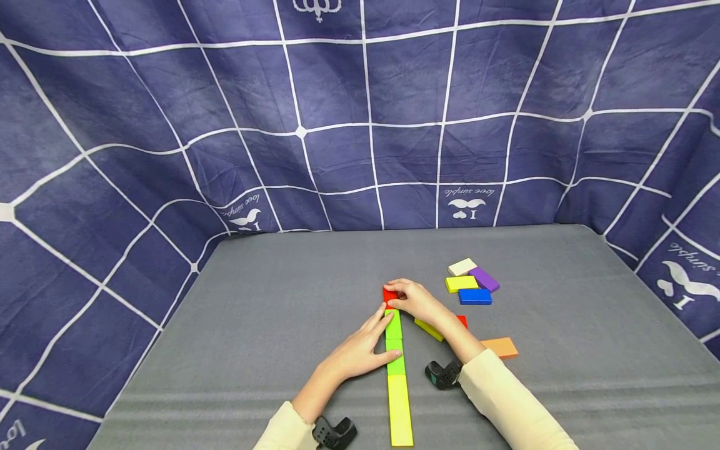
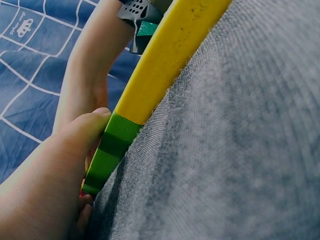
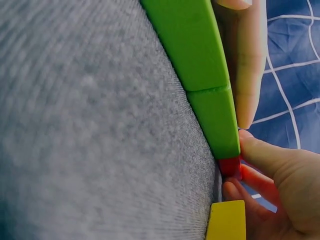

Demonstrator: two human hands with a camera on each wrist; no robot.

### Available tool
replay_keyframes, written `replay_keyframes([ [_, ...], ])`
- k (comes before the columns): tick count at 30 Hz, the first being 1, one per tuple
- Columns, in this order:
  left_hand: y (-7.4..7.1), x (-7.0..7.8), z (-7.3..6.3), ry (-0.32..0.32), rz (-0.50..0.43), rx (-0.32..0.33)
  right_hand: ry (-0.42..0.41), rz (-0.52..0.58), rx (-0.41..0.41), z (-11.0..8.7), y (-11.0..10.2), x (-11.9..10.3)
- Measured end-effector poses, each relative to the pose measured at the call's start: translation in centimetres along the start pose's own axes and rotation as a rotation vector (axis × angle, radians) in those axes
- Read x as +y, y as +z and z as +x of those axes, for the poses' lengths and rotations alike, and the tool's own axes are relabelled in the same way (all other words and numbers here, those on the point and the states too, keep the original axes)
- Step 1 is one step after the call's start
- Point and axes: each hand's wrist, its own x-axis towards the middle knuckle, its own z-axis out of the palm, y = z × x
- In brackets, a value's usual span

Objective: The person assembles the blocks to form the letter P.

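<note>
A straight row of flat blocks runs away from me in the head view: a long yellow block [image 1: 400, 409] nearest, then two green blocks [image 1: 394, 328], then a red block [image 1: 389, 292] at the far end. My right hand [image 1: 417, 301] pinches the red block between thumb and fingers, end-on against the green one. Along the row's left side lies my left hand [image 1: 360, 350], fingers stretched out, its fingertips at the far green block and its thumb across the nearer one. The right wrist view shows the red block [image 3: 230, 167] partly hidden by the right fingers.
Right of the row, a yellow block [image 1: 429, 329] and a red one [image 1: 462, 321] lie partly behind the right arm, near an orange block [image 1: 503, 347]. Farther back sit white [image 1: 462, 267], yellow [image 1: 461, 284], purple [image 1: 485, 279] and blue [image 1: 475, 297] blocks. A blue grid curtain borders the grey table [image 1: 281, 281].
</note>
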Motion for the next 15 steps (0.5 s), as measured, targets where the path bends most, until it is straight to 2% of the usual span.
replay_keyframes([
  [5, 0.0, 0.0, 0.0, -0.009, 0.000, -0.005, 0.008, 0.021, -0.043, -0.1, -0.6, -0.1],
  [8, 0.1, 0.1, 0.0, -0.006, 0.003, -0.007, 0.027, 0.021, -0.045, -0.5, -1.6, 0.6],
  [11, 0.1, 0.1, -0.1, -0.003, 0.003, -0.005, 0.066, -0.004, 0.010, -0.8, -2.8, 1.7],
  [15, 0.0, 0.0, -0.1, -0.005, 0.000, -0.002, 0.151, -0.099, 0.135, -1.6, -4.4, 2.9],
])
